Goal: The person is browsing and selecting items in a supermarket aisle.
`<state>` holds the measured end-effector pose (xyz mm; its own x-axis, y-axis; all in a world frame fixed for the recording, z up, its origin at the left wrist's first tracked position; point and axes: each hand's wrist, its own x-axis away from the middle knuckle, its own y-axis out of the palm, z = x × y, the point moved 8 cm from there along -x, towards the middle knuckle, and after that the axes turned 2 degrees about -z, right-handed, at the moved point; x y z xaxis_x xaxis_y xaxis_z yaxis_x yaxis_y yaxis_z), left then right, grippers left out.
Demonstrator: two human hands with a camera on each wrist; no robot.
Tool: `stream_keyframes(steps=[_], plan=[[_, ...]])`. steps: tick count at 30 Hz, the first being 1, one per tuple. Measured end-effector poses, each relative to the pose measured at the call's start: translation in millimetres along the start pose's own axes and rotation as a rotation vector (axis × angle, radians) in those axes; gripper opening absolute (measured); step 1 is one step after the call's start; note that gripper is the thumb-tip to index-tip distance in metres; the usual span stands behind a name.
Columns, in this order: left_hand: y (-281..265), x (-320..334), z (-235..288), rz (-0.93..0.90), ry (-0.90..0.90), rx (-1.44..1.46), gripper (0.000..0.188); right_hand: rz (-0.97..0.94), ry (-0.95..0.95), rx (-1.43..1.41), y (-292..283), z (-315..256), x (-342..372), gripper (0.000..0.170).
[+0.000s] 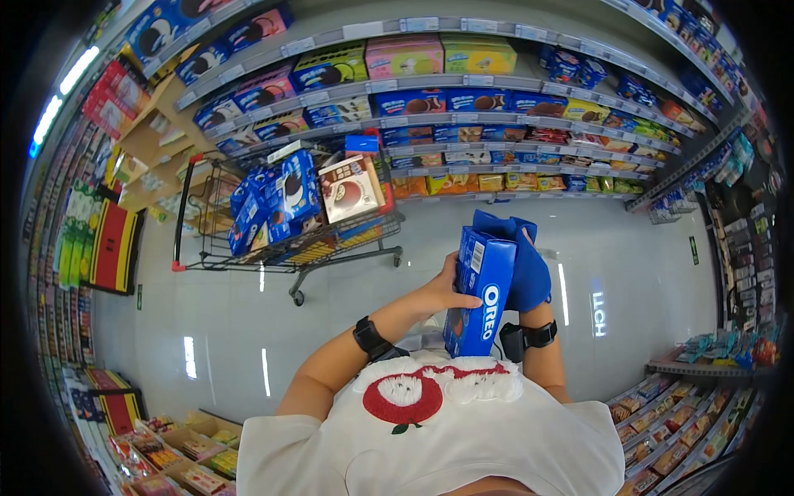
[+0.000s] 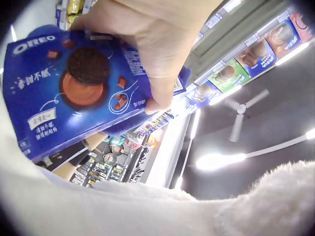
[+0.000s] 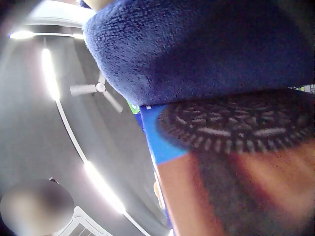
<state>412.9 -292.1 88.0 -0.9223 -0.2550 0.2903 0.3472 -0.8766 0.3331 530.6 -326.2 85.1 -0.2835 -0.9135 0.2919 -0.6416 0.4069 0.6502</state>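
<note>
A blue Oreo box (image 1: pixel 482 289) stands on edge before the person's chest. The left hand (image 1: pixel 447 289) grips it from the left, thumb across its narrow side; in the left wrist view that hand (image 2: pixel 147 44) holds the box (image 2: pixel 74 93), printed with a cookie, by its edge. A dark blue cloth (image 1: pixel 528 277) covers most of the right hand (image 1: pixel 529 248) at the box's other side. In the right wrist view the cloth (image 3: pixel 197 49) lies against the box (image 3: pixel 197 191); the right hand's fingers are mostly hidden.
A shopping cart (image 1: pixel 331 240) stands at the left, loaded with blue packs (image 1: pixel 294 186) and a brown-and-white box (image 1: pixel 351 192). Shelves (image 1: pixel 488 81) of boxed snacks run across the back. More snack racks (image 1: pixel 678 422) stand at the lower right.
</note>
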Motion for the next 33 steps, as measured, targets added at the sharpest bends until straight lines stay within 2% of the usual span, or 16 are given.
stream_keyframes(steps=[1,4,5,8,11,14,17,20,24,25,28,29,33], plan=[[-3,2,-3,0.0,-0.02,-0.005,0.113,0.001,0.02,-0.018,3,1,-3,0.052],[-10,9,-10,-0.014,-0.004,0.077,0.113,-0.164,-0.245,0.338,36,-24,1,0.048],[-14,13,-11,-0.005,-0.014,0.095,0.113,-0.221,-0.292,0.427,49,-29,-1,0.041],[-25,25,-15,0.02,-0.043,0.144,0.114,-0.279,-0.366,0.752,68,-26,-12,0.029],[-39,38,-22,0.052,-0.065,0.186,0.115,-0.238,-0.366,0.944,82,-22,-17,0.021],[-51,56,-18,0.084,-0.055,0.207,0.116,-0.271,-0.469,1.005,103,-15,-20,0.016],[-66,78,-12,0.116,-0.012,0.176,0.114,-0.293,-0.569,0.765,124,-1,-21,0.013],[-85,103,-13,0.182,0.007,0.173,0.108,-0.179,-0.349,0.443,124,39,-34,0.013],[-112,139,-21,0.275,0.013,0.165,0.097,-0.047,-0.141,0.182,133,107,-49,0.031],[-118,147,-21,0.295,0.008,0.163,0.097,-0.156,-0.042,0.152,147,122,-48,0.04],[-138,172,-28,0.33,0.011,0.166,0.095,-0.193,0.165,0.095,168,159,-44,0.043],[-143,181,-29,0.331,0.01,0.168,0.094,-0.219,0.213,0.083,174,174,-44,0.055],[-160,215,-31,0.341,0.012,0.178,0.094,-0.344,0.408,-0.069,219,212,-22,0.074]])
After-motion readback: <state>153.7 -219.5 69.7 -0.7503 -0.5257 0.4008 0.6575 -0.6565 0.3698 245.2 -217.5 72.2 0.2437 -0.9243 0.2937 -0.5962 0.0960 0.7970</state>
